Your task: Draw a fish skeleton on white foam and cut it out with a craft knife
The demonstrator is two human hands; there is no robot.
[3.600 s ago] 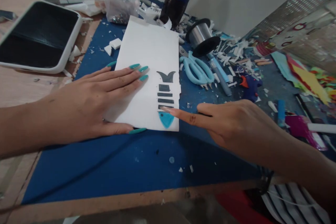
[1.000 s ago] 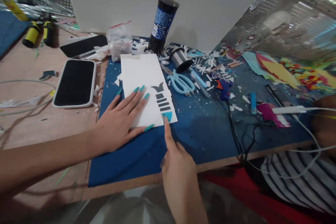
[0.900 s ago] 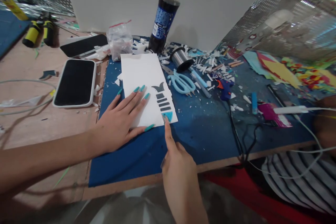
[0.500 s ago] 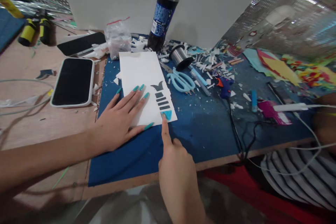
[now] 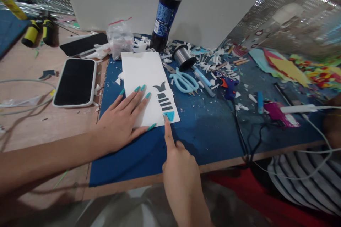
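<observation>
A white card (image 5: 145, 65) lies on the blue mat, with a row of dark fish-skeleton shapes (image 5: 164, 101) on it: a tail and several bars. Below the bars is a bright blue rounded head shape (image 5: 169, 116) near the card's lower right corner. My left hand (image 5: 117, 124) is spread flat, its fingers on the left part of the card and its thumb along the lower edge. My right hand (image 5: 181, 170) points with its index finger stretched out, the tip touching the blue shape's left side. Its other fingers are curled under and partly hidden; I see nothing held.
Light-blue scissors (image 5: 183, 81), a wire spool (image 5: 183, 57) and a cola bottle (image 5: 165, 17) stand or lie behind the card among white scraps. A phone (image 5: 74, 82) is at left. A blue glue gun (image 5: 231, 88) with its cord lies right. Another person's striped clothing (image 5: 298, 181) shows at lower right.
My right index finger stays on the blue shape with only a slight shift. My left hand keeps its place. The view has turned a little, shifting the surroundings slightly.
</observation>
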